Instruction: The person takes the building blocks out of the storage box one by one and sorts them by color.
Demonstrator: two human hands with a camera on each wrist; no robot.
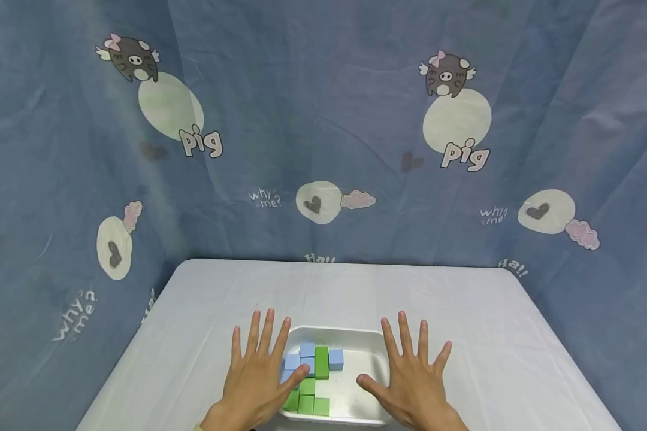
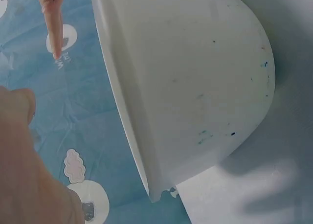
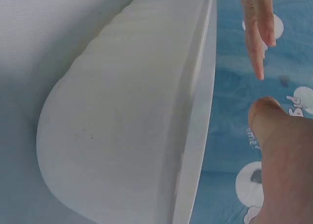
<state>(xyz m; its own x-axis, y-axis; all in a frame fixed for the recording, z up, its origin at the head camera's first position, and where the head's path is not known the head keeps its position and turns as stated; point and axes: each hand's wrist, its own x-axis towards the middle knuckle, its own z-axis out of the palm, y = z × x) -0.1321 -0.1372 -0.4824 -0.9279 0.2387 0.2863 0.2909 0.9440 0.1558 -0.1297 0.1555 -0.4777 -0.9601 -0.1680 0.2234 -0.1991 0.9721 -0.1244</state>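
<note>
A white plastic tray [image 1: 356, 418] sits near the front of the table, and its outer wall fills much of both wrist views. Blue blocks [image 1: 336, 359] and green blocks [image 1: 321, 363] lie in its left part; the right part shows bare tray floor. My left hand [image 1: 256, 383] is spread flat above the tray's left side, fingers straight, covering that rim and part of some blocks. Over the right rim my right hand [image 1: 415, 383] is spread the same way, thumb pointing inward. Neither hand holds anything.
The table [image 1: 496, 335] is covered with a white cloth. Behind it and along both sides hangs a blue curtain [image 1: 323, 120] printed with pigs, hearts and lettering.
</note>
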